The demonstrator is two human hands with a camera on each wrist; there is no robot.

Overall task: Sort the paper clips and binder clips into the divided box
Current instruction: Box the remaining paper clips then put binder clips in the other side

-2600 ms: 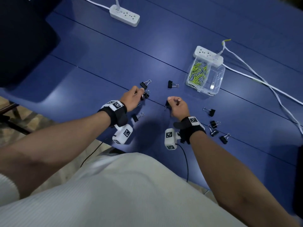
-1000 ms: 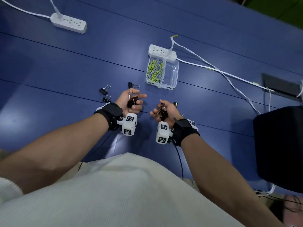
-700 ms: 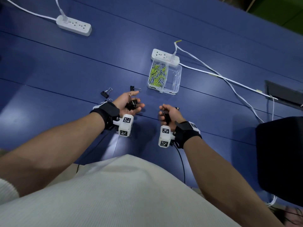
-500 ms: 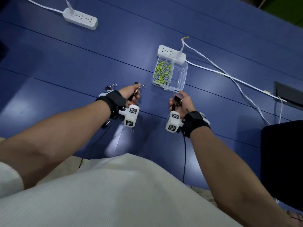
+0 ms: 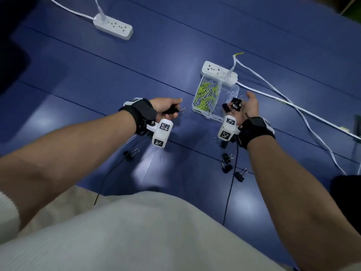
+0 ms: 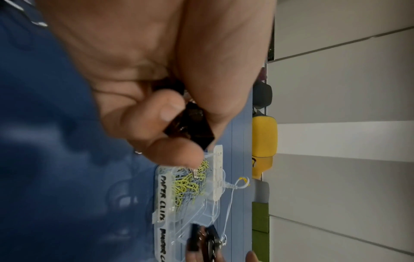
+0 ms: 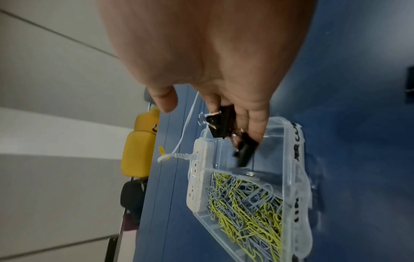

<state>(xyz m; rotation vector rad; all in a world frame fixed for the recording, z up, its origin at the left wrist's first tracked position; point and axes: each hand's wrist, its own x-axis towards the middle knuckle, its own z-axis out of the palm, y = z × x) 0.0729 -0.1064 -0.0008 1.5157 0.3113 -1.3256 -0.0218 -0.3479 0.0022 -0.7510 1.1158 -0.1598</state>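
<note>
A clear divided box [image 5: 207, 115] stands mid-table, its left compartment full of yellow and grey paper clips [image 5: 206, 94]. My left hand [image 5: 173, 108] hovers just left of the box with its fingers curled round black binder clips [image 6: 190, 124]. My right hand [image 5: 242, 103] is tipped over the bare right compartment [image 7: 275, 145], thumb spread away. More black binder clips [image 7: 224, 124] lie against its nearly straight fingers. Several loose binder clips [image 5: 226, 167] lie on the table below my right wrist, and one binder clip [image 5: 130, 154] lies under my left forearm.
A white power strip [image 5: 218, 72] touches the box's far end, and its white cable [image 5: 293, 106] runs off to the right. Another power strip [image 5: 113, 26] lies at the far left. A black object [image 5: 345, 192] sits at the right edge of the blue table [image 5: 97, 75].
Both hands have carried their binder clips forward from the near table to the box. The right hand has tipped over the right compartment and its fingers have spread.
</note>
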